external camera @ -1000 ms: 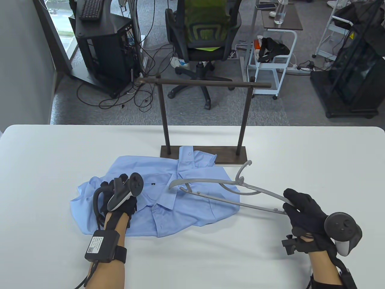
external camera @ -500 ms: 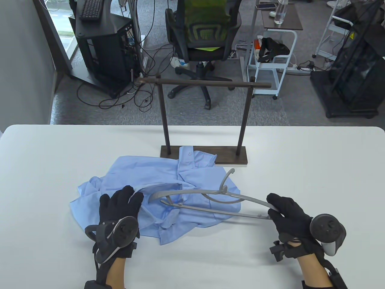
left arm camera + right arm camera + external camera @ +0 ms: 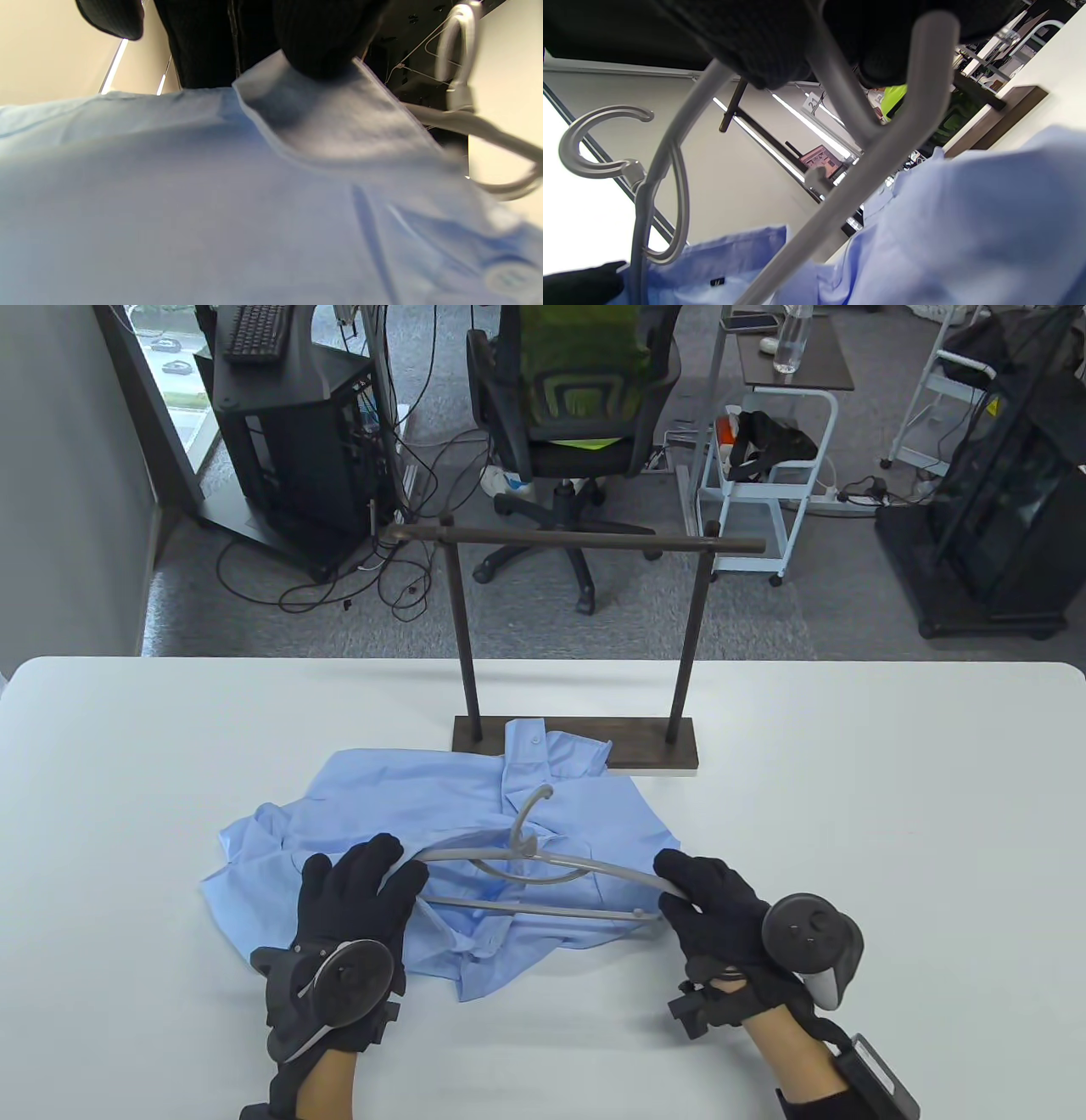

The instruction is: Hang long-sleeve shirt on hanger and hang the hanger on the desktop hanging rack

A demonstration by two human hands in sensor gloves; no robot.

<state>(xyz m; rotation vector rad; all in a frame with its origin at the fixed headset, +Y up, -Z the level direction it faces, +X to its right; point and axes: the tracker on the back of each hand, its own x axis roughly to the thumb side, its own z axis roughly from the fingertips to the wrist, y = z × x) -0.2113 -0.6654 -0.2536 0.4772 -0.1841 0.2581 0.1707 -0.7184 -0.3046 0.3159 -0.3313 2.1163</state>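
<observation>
The step in hand looks to be threading one arm of the grey hanger [image 3: 543, 875] into the light blue long-sleeve shirt [image 3: 407, 797], which lies crumpled on the white table [image 3: 848, 814] just in front of the base of the desktop hanging rack [image 3: 577, 645], its collar end touching that base; to do it well, the left hand [image 3: 356, 899] should lift the fabric edge clear so the opening stays wide, while the right hand [image 3: 721, 908] slides the hanger along its own length rather than pushing down (a downward shove would likely bunch the cloth under the tip); the left hand's fingers are spread over the shirt, and the left wrist view shows a fingertip pressing a flap of fabric, though whether it truly pinches that flap I cannot tell; the right hand is curled round the hanger's right end, fingers wrapped about the bars; the hanger's long axis runs left to right across the table, tilted slightly down toward the right hand, its left tip at or under the left hand's fingers, and its hook [image 3: 530, 814] points away from the person, toward the rack.
</observation>
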